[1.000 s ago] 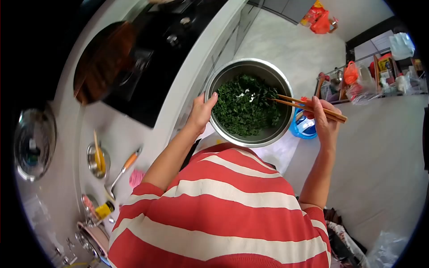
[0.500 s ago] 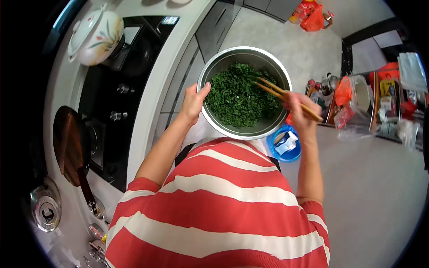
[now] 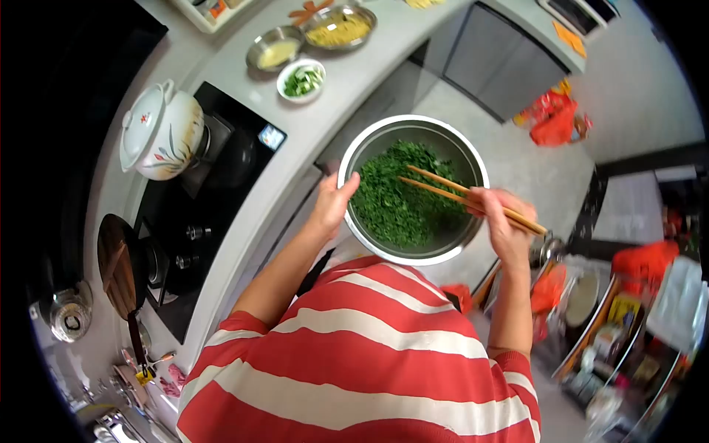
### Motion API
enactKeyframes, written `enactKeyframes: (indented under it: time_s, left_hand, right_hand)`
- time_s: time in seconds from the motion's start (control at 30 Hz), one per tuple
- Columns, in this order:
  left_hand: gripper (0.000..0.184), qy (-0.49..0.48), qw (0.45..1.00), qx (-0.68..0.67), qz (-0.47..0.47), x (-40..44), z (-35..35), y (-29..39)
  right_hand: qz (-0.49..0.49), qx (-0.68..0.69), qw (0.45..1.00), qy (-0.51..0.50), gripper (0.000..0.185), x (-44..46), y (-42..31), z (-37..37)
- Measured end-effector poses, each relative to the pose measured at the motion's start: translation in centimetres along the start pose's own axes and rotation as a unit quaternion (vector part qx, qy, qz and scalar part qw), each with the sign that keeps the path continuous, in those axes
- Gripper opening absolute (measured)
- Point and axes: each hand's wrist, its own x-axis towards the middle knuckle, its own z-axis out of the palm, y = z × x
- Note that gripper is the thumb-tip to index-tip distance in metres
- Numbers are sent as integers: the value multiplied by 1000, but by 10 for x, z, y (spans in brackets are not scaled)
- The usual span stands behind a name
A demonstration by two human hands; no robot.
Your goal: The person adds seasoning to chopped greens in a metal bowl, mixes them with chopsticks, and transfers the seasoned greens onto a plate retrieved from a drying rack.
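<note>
A deep metal bowl [image 3: 473,159] is held in front of my striped shirt, with chopped dark green leaves [image 3: 399,203] lying in it. My left hand [image 3: 334,199] grips the bowl's left rim, thumb over the edge. In my right hand [image 3: 506,221], at the bowl's right side, is a pair of wooden chopsticks [image 3: 450,190]. Their tips are apart and touch or hover just over the leaves; which one I cannot tell. No white bits show on the leaves.
On the counter [image 3: 244,81] at the left are a lidded white pot [image 3: 166,133], a black stove [image 3: 221,159], a pan [image 3: 118,258], a small bowl of chopped greens [image 3: 301,81] and two metal dishes. A loaded rack [image 3: 613,317] is at the lower right.
The view has turned, bringing the back counter with its dishes into sight. The white bits seen earlier on the leaves are gone from sight. The chopsticks have shifted within the bowl.
</note>
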Motion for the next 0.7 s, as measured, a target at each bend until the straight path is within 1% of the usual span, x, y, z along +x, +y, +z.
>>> enactKeyframes:
  time_s: [0.03, 0.07, 0.1, 0.17, 0.2, 0.23, 0.3, 0.37, 0.43, 0.47, 0.5, 0.57, 0.6, 0.63, 0.7]
  left_hand:
    - [27, 0, 1000, 9, 16, 19, 2, 7]
    - [27, -4, 999, -4, 42, 40, 6, 16]
    - [28, -11, 1000, -4, 25, 57, 5, 30]
    - [27, -4, 999, -1, 47, 90, 7, 63]
    - [27, 2, 999, -28, 45, 97, 7, 77]
    - [27, 10, 997, -57, 48, 112, 7, 92]
    - [28, 39, 994, -94, 34, 139, 5, 115]
    - [29, 38, 990, -137, 3, 164, 7, 134]
    - [30, 52, 989, -135, -1, 179, 12, 153]
    - [30, 63, 988, -139, 1, 190, 15, 157]
    - [31, 92, 987, -133, 9, 201, 16, 158]
    - [32, 154, 980, -119, 31, 225, 17, 162]
    - [33, 188, 970, -149, 31, 236, 17, 161]
    - [34, 208, 966, -150, 37, 242, 19, 166]
    - [35, 266, 943, -194, 49, 257, 18, 162]
  right_hand:
    - [-17, 20, 1000, -3, 21, 24, -10, -3]
    - [-32, -1, 999, -18, 22, 50, -7, -2]
    - [-40, -24, 998, -31, 22, 73, -4, -3]
    - [8, -101, 995, -18, 18, 125, 13, -3]
    - [9, -97, 995, 12, 21, 146, 7, -8]
    - [26, -81, 996, 17, 21, 170, 7, -17]
    - [13, -48, 999, 2, 20, 213, 1, -24]
    - [-62, -89, 993, -47, 16, 256, 9, -13]
    - [-118, -77, 989, -36, 14, 291, 23, 3]
    - [-83, -79, 993, -34, 14, 312, 27, 5]
    - [-30, -4, 998, -54, 26, 332, 38, 10]
    - [-52, 36, 990, -125, 51, 378, 47, 11]
    - [-50, 69, 981, -173, 74, 400, 55, 11]
    - [-48, 90, 971, -214, 86, 423, 65, 11]
    - [-3, 130, 938, -321, 91, 464, 72, 9]
